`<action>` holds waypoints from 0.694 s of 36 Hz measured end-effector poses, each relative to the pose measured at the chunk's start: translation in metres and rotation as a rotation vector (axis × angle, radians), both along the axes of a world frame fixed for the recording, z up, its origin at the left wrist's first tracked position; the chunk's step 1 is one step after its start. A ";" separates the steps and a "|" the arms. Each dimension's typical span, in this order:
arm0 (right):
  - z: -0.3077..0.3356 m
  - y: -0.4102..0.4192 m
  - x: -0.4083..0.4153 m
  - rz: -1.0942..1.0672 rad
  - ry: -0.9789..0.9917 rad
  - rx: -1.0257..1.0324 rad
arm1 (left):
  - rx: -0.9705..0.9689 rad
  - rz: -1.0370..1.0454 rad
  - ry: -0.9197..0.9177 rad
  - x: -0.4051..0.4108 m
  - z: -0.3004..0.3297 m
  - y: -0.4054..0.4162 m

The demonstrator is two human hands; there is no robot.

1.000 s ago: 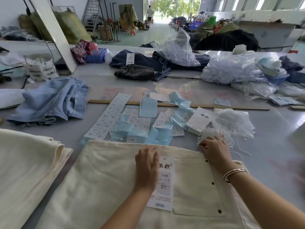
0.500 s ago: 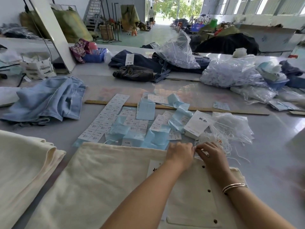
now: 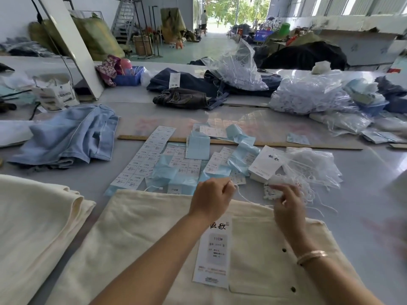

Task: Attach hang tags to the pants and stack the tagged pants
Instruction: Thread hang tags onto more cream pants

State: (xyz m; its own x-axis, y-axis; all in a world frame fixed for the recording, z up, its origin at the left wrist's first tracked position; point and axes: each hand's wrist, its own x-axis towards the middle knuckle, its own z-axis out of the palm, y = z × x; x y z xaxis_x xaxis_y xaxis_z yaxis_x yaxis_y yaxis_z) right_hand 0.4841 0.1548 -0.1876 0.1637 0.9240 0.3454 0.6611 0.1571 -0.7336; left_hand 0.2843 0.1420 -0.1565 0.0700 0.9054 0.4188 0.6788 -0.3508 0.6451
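Note:
Cream pants (image 3: 136,243) lie flat on the table in front of me, waist toward me. A white hang tag (image 3: 214,252) printed 1103 rests on them by the back pocket. My left hand (image 3: 211,200) hovers over the pants' far edge and pinches one end of a thin white string (image 3: 248,200). My right hand (image 3: 288,205) pinches the same string near a tangled bundle of white strings (image 3: 275,190). A bag of more strings (image 3: 312,166) lies just beyond.
A folded stack of cream pants (image 3: 33,216) sits at my left. Blue and white label sheets (image 3: 176,164), a pile of white tags (image 3: 266,162) and a wooden ruler (image 3: 286,144) lie ahead. Light blue jeans (image 3: 66,137) lie at left, dark jeans and plastic bags farther back.
My left hand left the tag, went to the string pile beside my right hand, then pulled back left drawing a string out between both hands.

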 end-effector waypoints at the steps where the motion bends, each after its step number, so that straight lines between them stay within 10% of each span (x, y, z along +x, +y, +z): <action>1: 0.005 -0.014 -0.012 0.045 0.171 -0.102 | 0.010 0.004 0.028 -0.006 0.002 -0.004; 6: 0.013 -0.071 -0.074 0.295 1.264 -0.981 | 0.138 -0.029 0.169 -0.024 0.007 -0.035; 11: 0.022 -0.058 -0.083 0.164 1.684 -0.828 | 0.209 -0.160 0.317 -0.033 -0.007 -0.072; 21: 0.033 -0.021 -0.049 0.149 1.539 -0.605 | -0.042 -0.246 0.454 -0.051 -0.046 -0.095; 25: 0.034 -0.023 -0.044 0.195 1.269 -0.571 | -0.229 -0.092 0.142 -0.042 -0.044 -0.085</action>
State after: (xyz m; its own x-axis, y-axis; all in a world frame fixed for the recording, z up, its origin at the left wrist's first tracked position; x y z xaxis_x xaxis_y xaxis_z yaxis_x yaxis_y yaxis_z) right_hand 0.4396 0.1316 -0.1532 -0.0686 0.9284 -0.3651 -0.4886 -0.3504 -0.7991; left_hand 0.2423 0.0569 -0.2009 0.1995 0.9625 0.1837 0.7401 -0.2709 0.6155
